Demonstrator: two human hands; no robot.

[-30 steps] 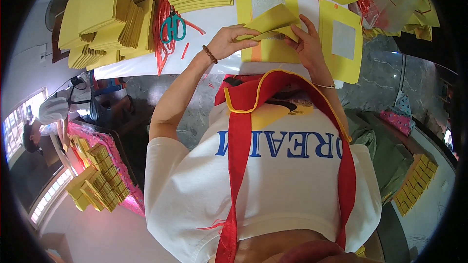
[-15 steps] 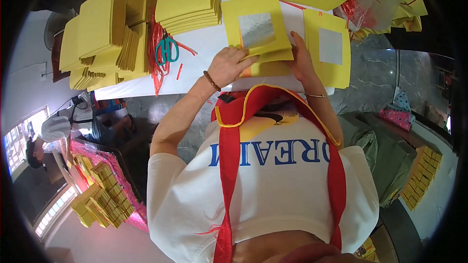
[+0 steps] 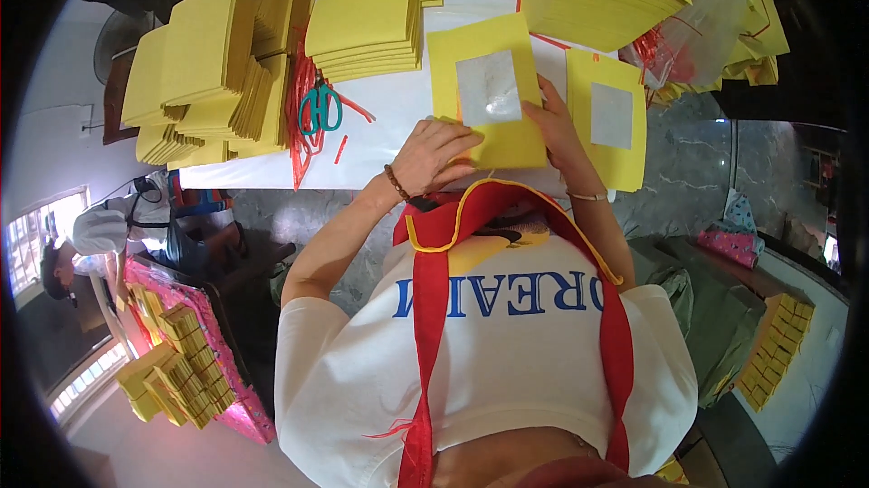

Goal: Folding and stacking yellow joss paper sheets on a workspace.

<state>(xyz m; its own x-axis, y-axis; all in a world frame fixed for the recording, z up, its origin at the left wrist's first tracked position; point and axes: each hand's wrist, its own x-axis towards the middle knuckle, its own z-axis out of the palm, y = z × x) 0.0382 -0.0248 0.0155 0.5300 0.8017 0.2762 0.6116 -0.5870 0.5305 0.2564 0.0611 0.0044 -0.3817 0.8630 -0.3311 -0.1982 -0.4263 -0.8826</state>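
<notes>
A yellow paper sheet with a silver foil square [image 3: 487, 142] lies at the table's near edge, directly in front of me. My left hand [image 3: 436, 155] is at its near left corner, fingers bent over the edge. On the right side, my right hand [image 3: 557, 130] grips the paper's edge, with a finger near the silver square. How many layers are between the fingers is hidden. Beside my right hand lies another yellow sheet with a silvery square [image 3: 626, 160]. Left of my hands are teal-handled scissors [image 3: 319, 110] on red plastic strips [image 3: 299, 148].
Folded yellow paper stacks [image 3: 358, 26] fill the table's far left. A tall yellow stack [image 3: 597, 4] stands at the far right, beside a clear plastic bag [image 3: 701, 26]. Another person [image 3: 104, 225] is at a pink-covered table [image 3: 240, 366] on the left. White covering [image 3: 272, 177] lines the near table edge.
The yellow paper's raised near edge has come down flatter, covering the orange-marked sheet beneath. My right hand has moved further onto its edge. The whole view has shifted slightly.
</notes>
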